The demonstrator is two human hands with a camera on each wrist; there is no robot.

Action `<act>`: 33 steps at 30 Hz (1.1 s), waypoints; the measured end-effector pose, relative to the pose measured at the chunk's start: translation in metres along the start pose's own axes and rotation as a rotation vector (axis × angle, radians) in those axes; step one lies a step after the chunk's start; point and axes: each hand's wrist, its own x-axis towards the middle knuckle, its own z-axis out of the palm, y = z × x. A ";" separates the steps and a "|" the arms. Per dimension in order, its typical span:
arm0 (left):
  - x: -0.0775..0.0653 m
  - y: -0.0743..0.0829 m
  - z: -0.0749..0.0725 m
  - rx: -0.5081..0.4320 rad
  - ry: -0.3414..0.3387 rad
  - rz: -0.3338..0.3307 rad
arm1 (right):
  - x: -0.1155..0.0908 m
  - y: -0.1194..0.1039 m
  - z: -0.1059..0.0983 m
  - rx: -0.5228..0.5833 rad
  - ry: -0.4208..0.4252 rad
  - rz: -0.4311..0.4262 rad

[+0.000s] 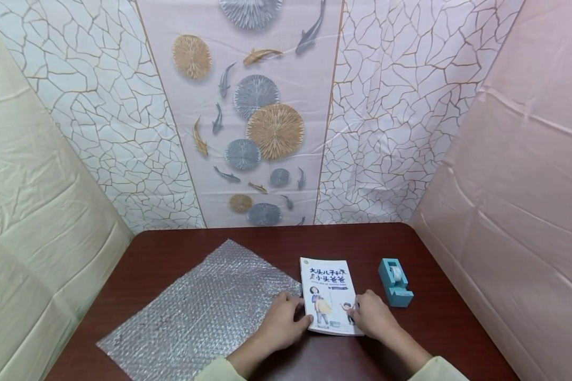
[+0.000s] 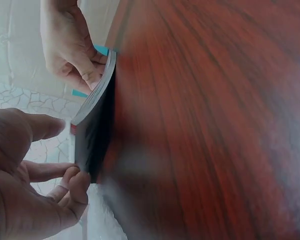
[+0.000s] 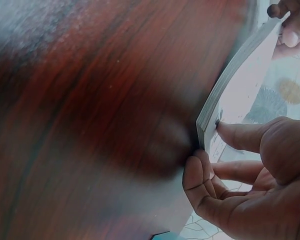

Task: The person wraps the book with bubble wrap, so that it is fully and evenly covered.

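A white paperback book (image 1: 328,296), with a cartoon woman and child on its cover, is front side up over the right half of the table. My left hand (image 1: 283,321) holds its left edge, thumb at the lower corner and fingertips against the underside in the left wrist view. The right hand (image 1: 374,316) pinches the opposite edge, its thumb (image 3: 240,135) on the cover and curled fingers below. Seen from the wrists, the book (image 2: 95,110) bows slightly, its lower edge raised from the wood.
A sheet of bubble wrap (image 1: 195,301) lies flat across the table's left half, its right corner close by the book. To the right stands a turquoise tape dispenser (image 1: 394,286). Patterned cloth (image 1: 267,132) hangs behind the dark red table (image 1: 167,248), with plain cloth at both sides.
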 end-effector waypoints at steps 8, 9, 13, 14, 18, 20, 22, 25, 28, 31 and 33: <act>0.003 0.007 -0.002 -0.193 -0.019 -0.028 | 0.000 -0.001 -0.001 0.004 -0.009 0.017; 0.003 0.011 -0.005 -0.228 -0.038 -0.065 | 0.000 -0.001 -0.001 0.005 -0.008 0.016; 0.002 0.017 -0.008 -0.326 -0.079 -0.152 | -0.001 0.000 0.000 0.007 0.000 0.006; 0.002 0.018 -0.008 -0.363 -0.087 -0.169 | -0.001 0.000 0.001 0.009 0.007 0.004; 0.000 0.018 -0.006 -0.530 -0.110 -0.241 | -0.002 0.001 0.002 0.025 0.038 -0.012; 0.000 0.016 -0.005 -0.617 -0.118 -0.275 | -0.002 0.002 0.003 0.045 0.053 -0.020; 0.001 0.016 -0.004 -0.697 -0.123 -0.305 | -0.003 0.003 0.003 0.062 0.060 -0.028; 0.001 0.017 -0.006 -0.817 -0.122 -0.344 | -0.003 0.004 0.002 0.094 0.063 -0.024; 0.002 0.019 -0.007 -0.922 -0.115 -0.368 | -0.002 0.004 0.000 0.127 0.062 0.001; 0.003 0.019 -0.007 -1.008 -0.113 -0.376 | -0.003 0.003 -0.002 0.150 0.068 0.024; 0.004 0.019 -0.007 -1.046 -0.113 -0.375 | -0.002 0.003 -0.002 0.166 0.079 0.037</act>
